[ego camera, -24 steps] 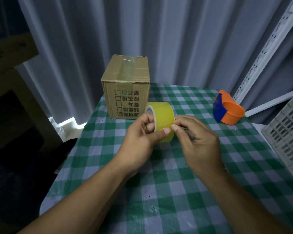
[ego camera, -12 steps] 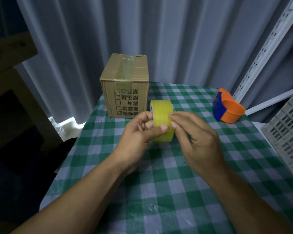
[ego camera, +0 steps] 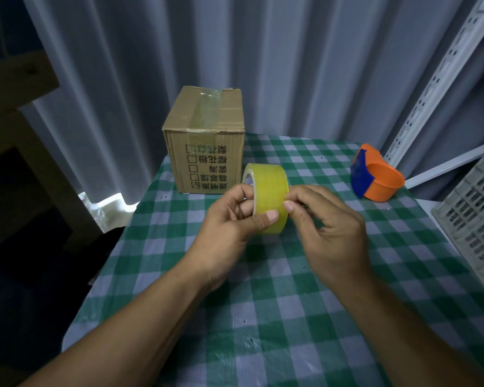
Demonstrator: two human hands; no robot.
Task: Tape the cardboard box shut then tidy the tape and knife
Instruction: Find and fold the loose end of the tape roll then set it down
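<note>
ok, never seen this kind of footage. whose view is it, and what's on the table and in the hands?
There is no robot here. One wide-angle camera sits on a person's head and looks forward and down, so the two bare forearms coming in from the bottom are the wearer's own.

The left hand holds a yellow roll of packing tape on edge, fingers through its core. The right hand pinches at the roll's outer face, probably feeling for the tape end.

On the green-and-white checked tablecloth stand a small brown cardboard box, with clear tape already along its top seam, and, to the right, an orange-and-blue plastic tape cutter. A grey plastic crate sits at the right edge.
</note>
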